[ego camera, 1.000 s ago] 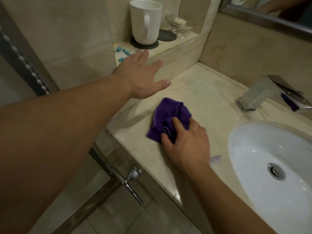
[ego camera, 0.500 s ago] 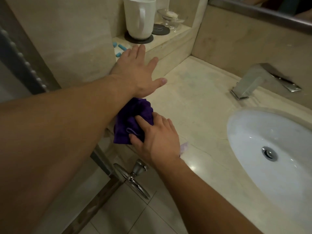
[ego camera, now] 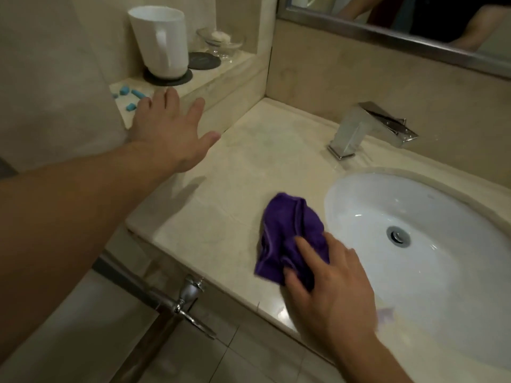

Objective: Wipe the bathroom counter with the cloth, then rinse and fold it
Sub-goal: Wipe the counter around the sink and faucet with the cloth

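The right hand (ego camera: 331, 286) lies flat on the purple cloth (ego camera: 287, 233), index finger straight along it and thumb at its near edge, pressing it onto the counter (ego camera: 235, 189) just left of the white sink basin (ego camera: 367, 200). The left hand (ego camera: 168, 131) reaches well apart from it, fingers spread and holding nothing, over the corner of a raised ledge (ego camera: 221, 76); contact cannot be told. On the ledge lie small blue pieces (ego camera: 137, 93), a white mug (ego camera: 160, 42) on 1 dark coaster (ego camera: 154, 78), and a glass dish (ego camera: 218, 41). A chrome faucet (ego camera: 370, 128) stands behind the basin.
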`<state>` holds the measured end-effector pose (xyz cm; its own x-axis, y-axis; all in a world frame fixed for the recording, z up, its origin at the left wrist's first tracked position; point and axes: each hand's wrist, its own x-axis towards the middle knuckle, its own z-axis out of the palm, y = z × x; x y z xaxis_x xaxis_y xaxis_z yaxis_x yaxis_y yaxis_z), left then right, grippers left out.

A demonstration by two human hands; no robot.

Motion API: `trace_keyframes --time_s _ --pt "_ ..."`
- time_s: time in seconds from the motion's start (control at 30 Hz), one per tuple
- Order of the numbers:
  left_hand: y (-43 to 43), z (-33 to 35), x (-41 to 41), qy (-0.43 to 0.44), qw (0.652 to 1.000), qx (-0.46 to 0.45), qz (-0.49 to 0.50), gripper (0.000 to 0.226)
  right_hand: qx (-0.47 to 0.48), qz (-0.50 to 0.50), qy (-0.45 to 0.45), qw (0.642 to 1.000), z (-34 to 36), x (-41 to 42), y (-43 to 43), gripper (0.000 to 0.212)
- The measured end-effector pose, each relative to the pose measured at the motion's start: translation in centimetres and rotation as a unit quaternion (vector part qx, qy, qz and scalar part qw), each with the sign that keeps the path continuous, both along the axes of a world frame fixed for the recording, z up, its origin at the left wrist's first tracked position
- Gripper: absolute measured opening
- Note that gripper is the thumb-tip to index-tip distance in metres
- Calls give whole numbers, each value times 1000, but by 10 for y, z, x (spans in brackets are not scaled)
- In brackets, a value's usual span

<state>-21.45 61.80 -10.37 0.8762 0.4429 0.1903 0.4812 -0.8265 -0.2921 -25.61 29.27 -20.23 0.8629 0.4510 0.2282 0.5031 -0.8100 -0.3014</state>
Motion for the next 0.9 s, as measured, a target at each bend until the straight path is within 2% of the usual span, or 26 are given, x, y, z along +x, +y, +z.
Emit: trace_keyframes --time_s 0.17,0.3,0.43,0.53,0.7,0.9 --pt "-1 -7 1 -36 998 49 -8 80 5 119 -2 993 -9 -31 28 57" --pt "2 0 15 -58 997 47 20 87 -27 177 22 984 -2 -19 105 53" --pt "10 0 18 -86 995 47 4 82 -53 208 46 976 2 -10 190 49" --pt "9 -1 18 -97 994 45 7 80 -48 196 66 977 3 -8 223 48" --pt "8 0 19 -119 992 27 10 72 -18 196 49 979 6 33 209 45" --pt "7 0 24 -114 993 35 25 73 -64 53 57 995 15 169 141 57"
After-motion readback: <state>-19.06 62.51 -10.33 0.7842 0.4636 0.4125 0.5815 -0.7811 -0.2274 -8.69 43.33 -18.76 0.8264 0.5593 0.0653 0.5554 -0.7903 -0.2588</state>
